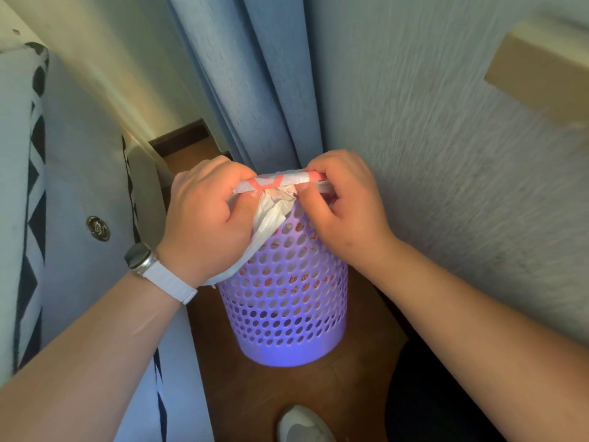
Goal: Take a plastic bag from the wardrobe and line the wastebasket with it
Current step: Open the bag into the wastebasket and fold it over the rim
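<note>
**Gripping the plastic bag [276, 186] at the wastebasket [287, 301] rim**

On the head camera, I see my left hand [207, 215] and right hand [345, 207] both curled tight on the bag. Its twisted white-and-red edge runs side to side between them. They hide most of the rim. Through the holes I make out red print, so the bag hangs inside; how far down I cannot tell. A white tail drops outside past my left wrist. The purple wastebasket stands upright on the wooden floor [229, 378], beside the blue curtain [271, 90].
</note>
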`<state>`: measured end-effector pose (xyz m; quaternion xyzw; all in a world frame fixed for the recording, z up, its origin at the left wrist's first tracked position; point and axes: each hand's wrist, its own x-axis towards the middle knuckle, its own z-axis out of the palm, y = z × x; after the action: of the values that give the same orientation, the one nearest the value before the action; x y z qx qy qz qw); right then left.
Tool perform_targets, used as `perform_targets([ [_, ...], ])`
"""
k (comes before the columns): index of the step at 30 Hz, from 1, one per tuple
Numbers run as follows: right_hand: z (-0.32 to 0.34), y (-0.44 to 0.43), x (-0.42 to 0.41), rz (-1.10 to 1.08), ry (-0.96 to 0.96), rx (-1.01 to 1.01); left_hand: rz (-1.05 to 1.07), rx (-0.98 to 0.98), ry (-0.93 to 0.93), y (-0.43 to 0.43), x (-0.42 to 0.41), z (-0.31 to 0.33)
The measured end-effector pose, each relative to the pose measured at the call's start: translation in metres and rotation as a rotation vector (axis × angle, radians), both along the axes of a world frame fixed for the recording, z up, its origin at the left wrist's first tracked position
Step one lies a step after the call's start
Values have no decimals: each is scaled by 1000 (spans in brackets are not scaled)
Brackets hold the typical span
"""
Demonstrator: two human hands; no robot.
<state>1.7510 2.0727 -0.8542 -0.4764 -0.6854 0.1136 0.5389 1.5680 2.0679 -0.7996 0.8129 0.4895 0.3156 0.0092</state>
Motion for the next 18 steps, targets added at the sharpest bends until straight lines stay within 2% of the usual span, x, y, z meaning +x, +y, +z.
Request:
perform_targets([
  [5,1,-6,-2,-107,-62,31,-90,-6,6,-5,2,4],
  [12,3,-13,-11,-112,-115,52,-16,62,130,-12,12,2],
  [18,3,-9,-6,13,-159,11,8,38,161,-4,1,-6],
])
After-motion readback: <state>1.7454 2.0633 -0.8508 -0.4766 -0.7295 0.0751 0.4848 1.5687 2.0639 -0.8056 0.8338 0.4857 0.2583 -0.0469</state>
